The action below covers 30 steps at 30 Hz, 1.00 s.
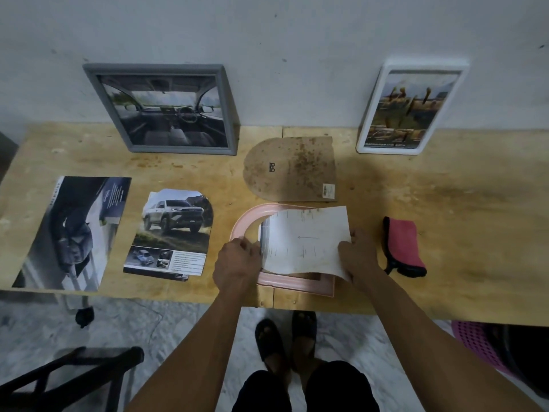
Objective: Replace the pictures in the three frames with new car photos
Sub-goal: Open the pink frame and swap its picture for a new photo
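A pink arched frame (249, 214) lies face down near the table's front edge. A white sheet of paper (306, 239), the picture seen from its back, is lifted off it. My right hand (358, 254) grips the sheet's right edge. My left hand (237, 263) rests on the frame's left side and touches the sheet's left edge. The frame's brown arched backing board (292, 169) lies just behind. An arch-cut SUV photo (173, 230) and a larger car photo (74, 230) lie to the left. A grey frame (166, 107) and a white frame (411, 107) lean on the wall.
A red cloth (405, 246) lies right of the pink frame. The wooden table (460, 197) stands against a pale wall. A dark chair (74, 373) stands at lower left, a pink basket (475, 343) at lower right, my feet under the table edge.
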### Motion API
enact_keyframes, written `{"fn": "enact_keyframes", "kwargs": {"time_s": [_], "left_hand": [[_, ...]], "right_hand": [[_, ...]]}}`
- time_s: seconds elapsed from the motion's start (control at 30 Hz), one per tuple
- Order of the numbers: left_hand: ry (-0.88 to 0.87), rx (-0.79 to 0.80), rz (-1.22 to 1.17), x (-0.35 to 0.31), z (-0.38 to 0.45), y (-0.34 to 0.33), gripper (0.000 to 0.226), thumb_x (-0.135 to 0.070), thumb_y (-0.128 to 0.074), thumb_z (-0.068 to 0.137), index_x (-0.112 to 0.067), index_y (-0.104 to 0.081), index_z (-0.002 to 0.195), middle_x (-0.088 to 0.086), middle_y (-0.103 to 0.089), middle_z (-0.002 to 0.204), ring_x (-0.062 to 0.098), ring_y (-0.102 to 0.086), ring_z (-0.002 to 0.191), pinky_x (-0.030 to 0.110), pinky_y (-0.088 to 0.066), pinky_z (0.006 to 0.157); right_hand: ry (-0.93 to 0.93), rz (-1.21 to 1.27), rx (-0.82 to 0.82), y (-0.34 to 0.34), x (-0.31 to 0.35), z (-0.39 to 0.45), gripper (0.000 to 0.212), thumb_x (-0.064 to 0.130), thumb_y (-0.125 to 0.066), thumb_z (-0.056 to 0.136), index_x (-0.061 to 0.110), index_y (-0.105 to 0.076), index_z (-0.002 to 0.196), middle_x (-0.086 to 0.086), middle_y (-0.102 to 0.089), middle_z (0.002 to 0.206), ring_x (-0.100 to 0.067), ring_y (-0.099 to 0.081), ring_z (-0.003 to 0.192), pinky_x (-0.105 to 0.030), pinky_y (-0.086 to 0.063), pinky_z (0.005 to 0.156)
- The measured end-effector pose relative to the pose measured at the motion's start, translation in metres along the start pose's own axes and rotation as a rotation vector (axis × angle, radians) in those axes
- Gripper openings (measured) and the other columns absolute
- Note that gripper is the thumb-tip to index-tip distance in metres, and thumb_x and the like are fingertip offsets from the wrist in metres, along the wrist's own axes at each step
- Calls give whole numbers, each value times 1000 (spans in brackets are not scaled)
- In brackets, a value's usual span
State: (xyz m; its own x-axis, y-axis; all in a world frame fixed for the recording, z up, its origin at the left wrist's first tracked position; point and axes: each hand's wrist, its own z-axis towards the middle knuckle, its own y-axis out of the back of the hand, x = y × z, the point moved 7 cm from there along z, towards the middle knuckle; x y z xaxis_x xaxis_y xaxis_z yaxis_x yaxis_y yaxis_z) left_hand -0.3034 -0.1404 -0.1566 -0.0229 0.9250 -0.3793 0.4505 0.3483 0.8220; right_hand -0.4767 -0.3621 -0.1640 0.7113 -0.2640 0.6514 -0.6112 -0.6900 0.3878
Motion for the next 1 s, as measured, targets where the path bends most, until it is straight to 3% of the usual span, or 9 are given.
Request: {"fn": "enact_keyframes", "kwargs": {"time_s": [0.2,0.3,0.43,0.53,0.6,0.67,0.73,0.83,1.0], "left_hand": [[199,150,-442,1,3,0,27,-39,-71,86,-13,-75,80,2,-72,71,19,-66,70,36,-58,74],[284,347,-810,-8,-2,6,17,-19,-76,85,-5,-73,94,14,-74,81,25,-65,63,30,-54,54],[130,318,-805,-11,11,46,8,-8,-73,89,-11,-70,95,10,-76,96,29,-71,82,33,-55,65],[-67,246,-648,-6,21,91,8,-7,-71,91,-15,-70,90,1,-70,83,21,-64,76,26,-50,65],[-158,248,-552,1,23,120,4,-10,-70,92,-13,-69,92,-4,-63,75,15,-58,71,20,-44,58],[-156,204,-547,22,30,147,6,-12,-73,90,-10,-70,94,-3,-62,77,15,-56,73,22,-44,61],[-79,73,-647,53,40,177,19,-19,-81,83,-11,-72,98,-1,-70,88,16,-62,77,31,-51,69],[89,-13,-807,107,54,208,41,-25,-89,73,-12,-69,107,4,-75,100,22,-72,86,41,-61,76],[139,-7,-684,186,99,241,19,-10,-83,80,-10,-64,86,8,-70,86,25,-65,78,38,-54,67]], "right_hand": [[-28,38,-7,4,2,-7,20,9,-49,85,18,-52,103,-5,-61,105,-23,-62,92,-45,-57,82],[-25,70,85,-7,6,-14,16,14,-52,90,22,-49,105,-4,-61,112,-21,-62,92,-40,-57,77],[155,-93,33,-20,40,-23,57,30,-65,88,22,-36,137,-2,-50,129,-25,-56,110,-42,-54,87],[435,-359,14,-45,91,-35,81,40,-69,85,24,-22,150,-4,-32,150,-29,-33,136,-48,-39,107],[564,-442,148,-79,121,-44,62,39,-66,88,23,-38,142,-3,-47,138,-27,-43,129,-42,-41,102],[606,-466,266,-113,144,-59,17,30,-64,91,22,-59,105,3,-58,100,-22,-55,99,-28,-43,78],[646,-434,307,-143,163,-76,14,24,-62,93,21,-56,80,3,-54,78,-21,-51,79,-25,-36,61],[550,-223,301,-185,173,-88,13,25,-61,94,12,-61,92,-1,-62,86,-20,-58,80,-34,-46,71],[426,-113,317,-287,174,-104,13,17,-53,96,14,-62,105,-4,-64,97,-25,-61,90,-40,-52,80]]}}
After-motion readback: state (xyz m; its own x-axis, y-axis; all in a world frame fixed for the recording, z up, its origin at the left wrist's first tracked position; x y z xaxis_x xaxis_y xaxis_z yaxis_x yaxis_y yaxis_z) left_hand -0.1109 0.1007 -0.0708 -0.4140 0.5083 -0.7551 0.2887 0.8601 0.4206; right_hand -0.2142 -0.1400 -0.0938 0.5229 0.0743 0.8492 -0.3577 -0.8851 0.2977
